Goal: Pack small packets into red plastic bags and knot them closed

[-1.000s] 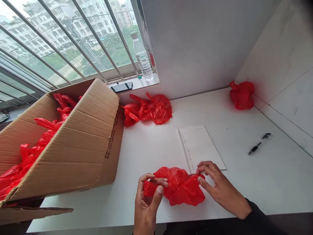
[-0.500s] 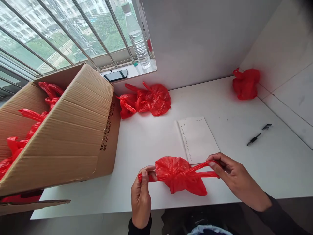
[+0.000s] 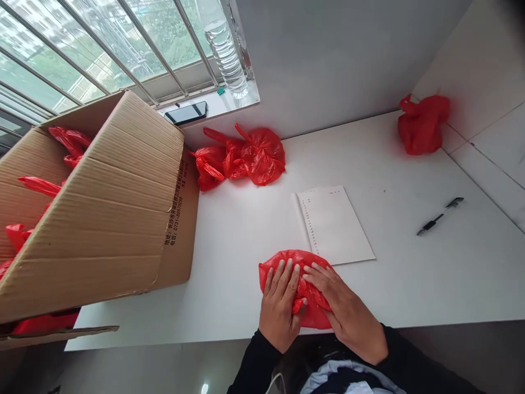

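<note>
A red plastic bag [image 3: 315, 316] lies at the front edge of the white table, its contents hidden. My left hand [image 3: 281, 303] rests on its left side, fingers stretched out over the plastic. A bit of the bag's handle pokes up beside my left thumb. From the right, my right hand [image 3: 342, 298] lies flat on the same bag with its fingers extended. Both palms cover much of the bag, so its knot cannot be made out. Just behind it is an open notebook [image 3: 338, 224] with writing down the left side of its page.
A cardboard box [image 3: 118, 219] holding red bags stands at the left. Several tied red bags [image 3: 262, 156] sit by the wall, another red bag [image 3: 422, 126] in the far right corner. A pen [image 3: 430, 224] lies right. On the sill are a phone [image 3: 186, 113] and water bottle [image 3: 225, 54].
Both hands have let go of the stretched bag handles and moved inward onto the bag, now lying flat on top of it. The view has shifted slightly.
</note>
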### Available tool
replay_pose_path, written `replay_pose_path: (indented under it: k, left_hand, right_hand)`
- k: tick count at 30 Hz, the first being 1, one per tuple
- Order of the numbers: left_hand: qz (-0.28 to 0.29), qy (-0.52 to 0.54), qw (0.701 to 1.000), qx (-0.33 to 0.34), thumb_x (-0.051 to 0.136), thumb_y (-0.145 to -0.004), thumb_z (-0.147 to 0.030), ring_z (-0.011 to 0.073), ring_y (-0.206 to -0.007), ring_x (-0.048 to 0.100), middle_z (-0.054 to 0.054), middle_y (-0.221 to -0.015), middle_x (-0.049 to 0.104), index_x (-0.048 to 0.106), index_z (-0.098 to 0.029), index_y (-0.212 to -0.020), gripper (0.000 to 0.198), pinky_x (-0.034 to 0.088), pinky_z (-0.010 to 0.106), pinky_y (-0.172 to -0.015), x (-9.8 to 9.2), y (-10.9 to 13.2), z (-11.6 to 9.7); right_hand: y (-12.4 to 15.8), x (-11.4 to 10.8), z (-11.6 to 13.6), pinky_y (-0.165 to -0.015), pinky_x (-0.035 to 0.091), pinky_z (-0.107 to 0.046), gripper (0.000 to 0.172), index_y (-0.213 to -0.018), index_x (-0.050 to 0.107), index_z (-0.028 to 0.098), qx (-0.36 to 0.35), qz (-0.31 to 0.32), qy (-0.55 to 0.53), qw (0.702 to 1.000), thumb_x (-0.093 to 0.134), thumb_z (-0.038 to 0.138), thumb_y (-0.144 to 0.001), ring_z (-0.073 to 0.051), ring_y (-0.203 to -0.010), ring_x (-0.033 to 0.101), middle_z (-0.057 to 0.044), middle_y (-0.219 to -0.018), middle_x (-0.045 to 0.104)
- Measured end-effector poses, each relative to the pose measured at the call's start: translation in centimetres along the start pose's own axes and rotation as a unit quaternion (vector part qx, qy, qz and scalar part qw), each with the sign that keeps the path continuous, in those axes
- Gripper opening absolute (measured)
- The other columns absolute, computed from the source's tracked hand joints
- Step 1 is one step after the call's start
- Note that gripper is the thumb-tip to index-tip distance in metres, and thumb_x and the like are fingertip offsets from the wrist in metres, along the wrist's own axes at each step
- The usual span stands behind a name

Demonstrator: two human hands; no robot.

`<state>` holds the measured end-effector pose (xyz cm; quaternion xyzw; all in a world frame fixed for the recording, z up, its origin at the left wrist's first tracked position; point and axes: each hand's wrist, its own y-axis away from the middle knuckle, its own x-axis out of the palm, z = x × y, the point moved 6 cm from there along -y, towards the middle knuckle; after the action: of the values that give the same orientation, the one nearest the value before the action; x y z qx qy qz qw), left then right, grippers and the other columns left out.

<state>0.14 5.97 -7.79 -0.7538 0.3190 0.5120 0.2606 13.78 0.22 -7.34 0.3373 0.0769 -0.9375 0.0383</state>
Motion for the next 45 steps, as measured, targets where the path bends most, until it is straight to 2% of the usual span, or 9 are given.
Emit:
replay_pose_path:
  k: [7, 14, 18, 20, 24, 27, 32, 37, 45]
  left_hand:
    - [-0.01, 0.042, 0.999, -0.007, 0.044, -0.101, -0.021, 0.0251, -0.152, 0.027, 0.007, -0.162, 0.037, 0.019, -0.025, -0.16, 0.064, 0.029, 0.051, -0.122, -1.7, 0.0, -0.1]
    - [-0.224, 0.205, 0.933, -0.193, 0.037, -0.102, -0.017, 0.0233, -0.128, 0.055, 0.007, -0.129, 0.065, 0.06, -0.031, -0.128, 0.037, 0.047, 0.045, -0.107, -9.6, 1.8, 2.3]
    - [-0.073, 0.083, 0.994, -0.014, 0.058, -0.088, -0.015, 0.0319, -0.142, 0.041, 0.009, -0.143, 0.058, 0.042, -0.028, -0.15, 0.065, 0.031, 0.057, -0.119, -8.7, 0.1, -1.4]
    - [-0.028, 0.068, 0.997, 0.018, 0.058, -0.081, -0.009, 0.0311, -0.128, 0.055, 0.008, -0.126, 0.069, 0.053, -0.028, -0.142, 0.063, 0.028, 0.059, -0.12, -7.7, -0.4, -1.8]
    - [-0.127, 0.096, 0.983, -0.09, 0.054, -0.083, -0.012, 0.0229, -0.087, 0.068, 0.005, -0.093, 0.074, 0.068, -0.025, -0.11, 0.034, 0.055, 0.041, -0.09, -9.4, -1.6, 2.1]
    - [-0.213, 0.077, 0.955, -0.191, 0.056, -0.09, -0.026, 0.0218, -0.081, 0.069, 0.006, -0.093, 0.074, 0.066, -0.023, -0.108, 0.021, 0.054, 0.032, -0.073, -13.0, -2.9, 7.2]
    - [-0.318, 0.021, 0.896, -0.309, 0.06, -0.087, -0.035, 0.0245, -0.08, 0.066, 0.008, -0.089, 0.07, 0.066, -0.017, -0.109, 0.029, 0.052, 0.037, -0.079, -17.9, -6.4, 16.5]
    - [-0.343, -0.031, 0.882, -0.32, 0.065, -0.082, -0.027, 0.0326, -0.126, 0.054, 0.022, -0.135, 0.054, 0.043, -0.01, -0.146, 0.069, 0.042, 0.047, -0.109, -17.0, -8.2, 20.7]
    - [-0.313, -0.042, 0.902, -0.294, 0.049, -0.085, -0.017, 0.0399, -0.132, 0.051, 0.025, -0.135, 0.055, 0.051, -0.005, -0.14, 0.057, 0.037, 0.059, -0.113, -15.2, -8.6, 23.0]
  right_hand:
    - [-0.2, -0.8, -0.9, -0.121, 0.034, -0.049, 0.059, -0.154, 0.03, 0.033, 0.029, 0.03, -0.045, 0.998, 0.034, 0.011, -0.1, -0.021, -0.148, 0.033, -0.001, -0.159, 0.04]
    - [-0.1, -5.9, -1.9, -0.084, 0.054, -0.032, 0.031, -0.117, 0.06, 0.028, 0.215, -0.075, -0.263, 0.937, 0.037, 0.045, -0.105, -0.02, -0.092, 0.065, -0.005, -0.109, 0.069]
    - [-0.7, -6.1, -0.5, -0.091, 0.055, -0.032, 0.036, -0.114, 0.064, 0.027, 0.213, -0.06, -0.333, 0.917, 0.04, 0.051, -0.103, -0.022, -0.097, 0.066, -0.006, -0.115, 0.069]
    - [-0.4, -6.4, -0.3, -0.09, 0.056, -0.031, 0.036, -0.119, 0.063, 0.028, 0.223, -0.083, -0.311, 0.92, 0.046, 0.053, -0.1, -0.024, -0.105, 0.066, -0.007, -0.121, 0.067]
    - [1.1, -6.6, -1.7, -0.091, 0.058, -0.033, 0.045, -0.132, 0.056, 0.032, 0.273, -0.119, -0.279, 0.913, 0.053, 0.058, -0.095, -0.025, -0.11, 0.066, -0.007, -0.122, 0.067]
    - [2.5, -6.0, -3.9, -0.089, 0.059, -0.032, 0.045, -0.128, 0.057, 0.033, 0.306, -0.134, -0.279, 0.901, 0.053, 0.061, -0.094, -0.023, -0.1, 0.069, -0.005, -0.115, 0.07]
    - [4.2, -3.3, -7.3, -0.084, 0.061, -0.028, 0.047, -0.121, 0.063, 0.029, 0.322, -0.119, -0.293, 0.892, 0.058, 0.064, -0.09, -0.022, -0.096, 0.071, -0.006, -0.11, 0.073]
    - [5.2, -0.6, -9.4, -0.095, 0.057, -0.028, 0.047, -0.123, 0.063, 0.03, 0.331, -0.101, -0.306, 0.887, 0.056, 0.064, -0.091, -0.022, -0.108, 0.07, -0.005, -0.115, 0.072]
    - [2.7, -0.8, -8.8, -0.078, 0.056, -0.026, 0.046, -0.107, 0.069, 0.024, 0.273, -0.157, -0.266, 0.911, 0.048, 0.064, -0.094, -0.02, -0.085, 0.068, -0.005, -0.09, 0.072]
